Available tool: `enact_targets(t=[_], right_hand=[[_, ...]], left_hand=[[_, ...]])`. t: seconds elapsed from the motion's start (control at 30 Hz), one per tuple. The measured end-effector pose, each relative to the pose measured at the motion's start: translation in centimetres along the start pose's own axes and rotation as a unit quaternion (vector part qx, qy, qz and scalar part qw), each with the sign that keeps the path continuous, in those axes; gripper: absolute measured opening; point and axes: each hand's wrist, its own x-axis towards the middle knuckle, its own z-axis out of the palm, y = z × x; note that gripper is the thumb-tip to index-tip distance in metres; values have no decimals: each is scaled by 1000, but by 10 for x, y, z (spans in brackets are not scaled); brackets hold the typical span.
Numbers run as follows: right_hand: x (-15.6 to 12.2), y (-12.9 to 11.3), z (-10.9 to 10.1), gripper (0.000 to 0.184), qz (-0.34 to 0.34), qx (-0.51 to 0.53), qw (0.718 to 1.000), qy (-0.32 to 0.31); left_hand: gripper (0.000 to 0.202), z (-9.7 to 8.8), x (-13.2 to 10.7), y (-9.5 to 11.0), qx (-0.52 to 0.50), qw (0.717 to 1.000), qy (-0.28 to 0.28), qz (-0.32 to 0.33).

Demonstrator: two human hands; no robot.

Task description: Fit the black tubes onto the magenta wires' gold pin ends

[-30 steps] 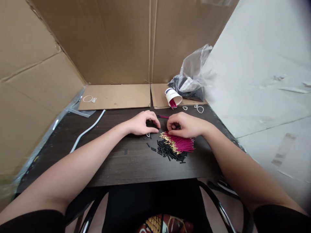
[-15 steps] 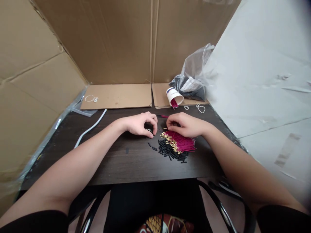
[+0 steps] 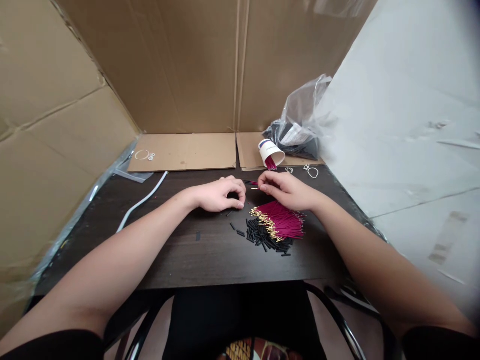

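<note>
My left hand [image 3: 221, 194] rests on the dark table [image 3: 180, 250] with its fingers curled in a pinch; what it holds is hidden. My right hand [image 3: 285, 190] is closed in a pinch on a thin magenta wire with a gold tip, close to the left hand. Just in front of the right hand lies a pile of magenta wires [image 3: 283, 224] with gold pins. Beside that pile sits a heap of short black tubes [image 3: 264, 236], a few scattered toward the left hand.
A tipped paper cup [image 3: 270, 152] with magenta wires lies behind the hands, next to a plastic bag [image 3: 300, 125] of black parts. Cardboard sheets [image 3: 183, 150] line the back and left. Rubber bands [image 3: 312, 172] and a white strip [image 3: 142, 200] lie on the table.
My right hand has lifted off the wire pile and moved back toward the left hand with one wire pinched. The left hand has closed its pinch and stayed put.
</note>
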Motion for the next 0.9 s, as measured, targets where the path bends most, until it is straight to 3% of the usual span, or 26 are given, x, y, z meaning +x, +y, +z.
enact_targets(t=[0.17,0.37,0.5,0.9], right_hand=[[1,3,3,16,5,-17,999,28],[4,4,14,13,3,4,996,89],[6,7,20,10,3,21,994,111],[7,5,20,9,8,-15,992,126]], left_hand=[[17,8,7,-9,-190,978,76,-38],[10,25,17,-13,-266,936,216,-84],[20,27,20,-12,-294,920,236,-106],[10,29,22,-10,-264,924,260,-100]])
